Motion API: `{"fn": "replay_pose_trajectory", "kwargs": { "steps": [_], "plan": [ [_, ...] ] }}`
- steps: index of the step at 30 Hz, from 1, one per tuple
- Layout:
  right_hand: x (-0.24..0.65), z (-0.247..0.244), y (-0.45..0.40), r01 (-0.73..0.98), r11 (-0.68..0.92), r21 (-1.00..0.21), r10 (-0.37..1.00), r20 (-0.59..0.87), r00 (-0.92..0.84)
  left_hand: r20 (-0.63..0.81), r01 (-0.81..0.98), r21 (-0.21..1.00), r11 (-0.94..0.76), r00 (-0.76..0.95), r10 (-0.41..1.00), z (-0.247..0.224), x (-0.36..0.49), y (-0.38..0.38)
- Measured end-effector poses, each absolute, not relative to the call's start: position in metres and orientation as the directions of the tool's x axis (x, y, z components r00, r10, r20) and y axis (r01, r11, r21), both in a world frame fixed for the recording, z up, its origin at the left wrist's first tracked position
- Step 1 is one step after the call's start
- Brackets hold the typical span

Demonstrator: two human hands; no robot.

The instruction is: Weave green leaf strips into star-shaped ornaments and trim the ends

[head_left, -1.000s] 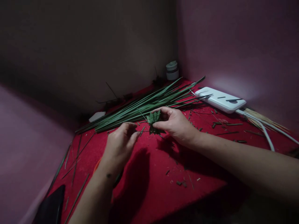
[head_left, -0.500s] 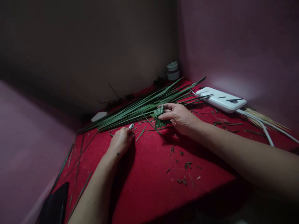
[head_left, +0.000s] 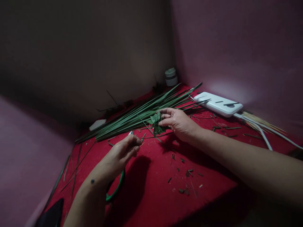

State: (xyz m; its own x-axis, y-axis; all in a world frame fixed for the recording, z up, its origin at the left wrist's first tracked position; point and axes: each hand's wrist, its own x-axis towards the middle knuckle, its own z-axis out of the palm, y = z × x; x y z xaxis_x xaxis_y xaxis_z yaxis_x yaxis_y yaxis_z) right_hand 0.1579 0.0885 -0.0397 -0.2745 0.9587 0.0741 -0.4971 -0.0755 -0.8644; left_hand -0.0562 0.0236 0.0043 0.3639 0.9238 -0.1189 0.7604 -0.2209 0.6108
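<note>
My right hand [head_left: 181, 123] pinches a small folded green leaf piece [head_left: 155, 119] between thumb and fingers, above the red cloth near the middle. The piece has several pointed flaps sticking out. To the left, my left hand [head_left: 124, 149] is raised over a pair of scissors, its fingers loosely stretched and nothing visible between them. A green scissor handle [head_left: 115, 189] shows below the wrist, and a pale tip shows past the fingers; the hand hides the rest. Behind both hands lies a bundle of long green leaf strips [head_left: 132, 118].
A white power bank [head_left: 219, 104] with a white cable rests at the right beside thin pale sticks [head_left: 262, 121]. A small white jar [head_left: 170, 77] stands in the back corner. Leaf scraps [head_left: 187, 173] litter the red cloth [head_left: 156, 195]. A dark flat object [head_left: 53, 212] lies front left.
My left hand has lifted and its fingers have loosened, uncovering the green scissor handle. The right hand keeps the folded leaf piece almost in place. The view has shifted slightly.
</note>
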Motion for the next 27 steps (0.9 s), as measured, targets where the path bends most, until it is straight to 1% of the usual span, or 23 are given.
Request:
{"fn": "replay_pose_trajectory", "kwargs": {
  "steps": [3, 6, 10, 15, 19, 22, 25, 27],
  "plan": [
    [0.157, -0.039, 0.086, -0.502, -0.074, -0.862, 0.954, 0.086, -0.289, -0.161, 0.673, 0.723, -0.156, 0.384, 0.909, 0.008, -0.042, 0.015],
    [0.157, -0.038, 0.084, -0.494, -0.053, -0.868, 0.953, 0.104, -0.285, -0.166, 0.624, 0.774, -0.107, 0.363, 0.917, 0.008, -0.034, 0.011],
    [0.157, -0.037, 0.081, -0.473, -0.046, -0.880, 0.956, 0.098, -0.277, -0.155, 0.625, 0.777, -0.071, 0.300, 0.941, 0.009, -0.030, 0.008],
    [0.156, -0.037, 0.079, -0.484, -0.058, -0.873, 0.944, 0.110, -0.311, -0.057, 0.606, 0.785, -0.128, 0.276, 0.959, 0.004, -0.025, 0.008],
    [0.156, -0.036, 0.078, -0.496, -0.039, -0.868, 0.944, 0.130, -0.302, -0.019, 0.626, 0.760, -0.172, 0.286, 0.958, 0.000, -0.023, 0.010],
    [0.156, -0.033, 0.077, -0.494, -0.008, -0.869, 0.941, 0.161, -0.298, -0.054, 0.639, 0.755, -0.150, 0.288, 0.956, -0.002, -0.023, 0.011],
    [0.156, -0.029, 0.075, -0.491, 0.007, -0.871, 0.939, 0.174, -0.297, -0.143, 0.645, 0.761, -0.071, 0.273, 0.951, -0.004, -0.026, 0.013],
    [0.156, -0.027, 0.074, -0.489, 0.032, -0.872, 0.935, 0.199, -0.294, -0.185, 0.631, 0.776, 0.007, 0.217, 0.959, -0.006, -0.030, 0.017]
  ]
}}
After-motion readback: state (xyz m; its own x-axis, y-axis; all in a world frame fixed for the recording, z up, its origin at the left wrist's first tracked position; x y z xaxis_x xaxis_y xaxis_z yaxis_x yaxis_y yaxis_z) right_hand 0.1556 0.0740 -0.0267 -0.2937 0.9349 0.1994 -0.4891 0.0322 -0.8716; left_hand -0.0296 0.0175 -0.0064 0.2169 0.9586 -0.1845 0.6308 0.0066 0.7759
